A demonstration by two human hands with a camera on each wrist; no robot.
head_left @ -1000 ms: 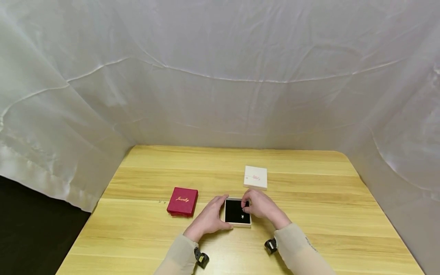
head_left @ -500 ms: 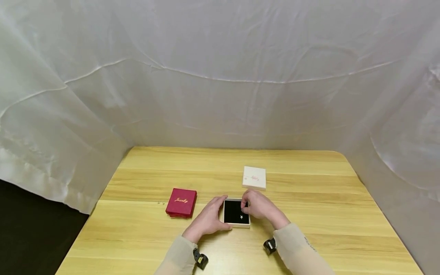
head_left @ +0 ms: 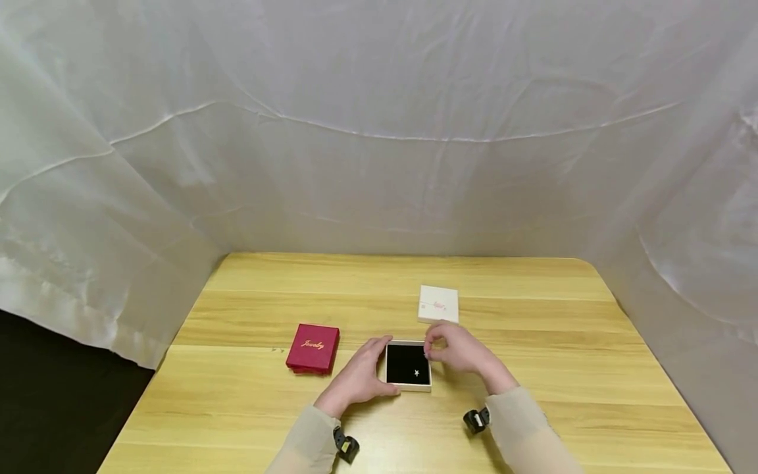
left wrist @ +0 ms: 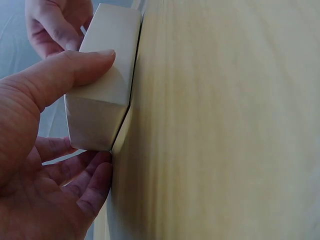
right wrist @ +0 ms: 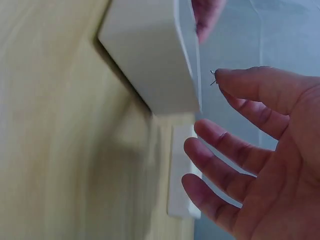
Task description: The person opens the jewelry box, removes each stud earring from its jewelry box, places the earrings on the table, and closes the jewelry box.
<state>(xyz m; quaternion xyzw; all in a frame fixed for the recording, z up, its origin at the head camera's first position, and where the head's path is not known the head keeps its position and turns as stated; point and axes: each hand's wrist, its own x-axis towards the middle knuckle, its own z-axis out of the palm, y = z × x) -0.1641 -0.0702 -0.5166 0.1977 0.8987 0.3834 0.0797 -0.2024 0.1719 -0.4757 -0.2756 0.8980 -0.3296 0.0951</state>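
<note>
An uncovered white jewelry box (head_left: 408, 388) with a black foam pad (head_left: 404, 362) lies on the table in front of me. My left hand (head_left: 360, 375) grips its left side, thumb on the near wall and fingers round the far corner. On the pad's lower right sits a small silver star earring (head_left: 416, 372). My right hand (head_left: 460, 349) is at the box's right rim. Between its thumb and index finger it pinches a tiny earring (right wrist: 213, 78), of which only thin points show; its other fingers are spread.
Behind the box lies its white lid (head_left: 438, 303) with pink print. To the left is a red jewelry box (head_left: 313, 347) with gold lettering. A pair of tiny pieces (head_left: 277, 349) lies left of that on the wooden table (head_left: 533, 316). Pale curtains surround the table.
My right hand has lifted from over the pad and moved right to the rim, with the tiny earring in its fingertips. My left hand keeps its grip on the box.
</note>
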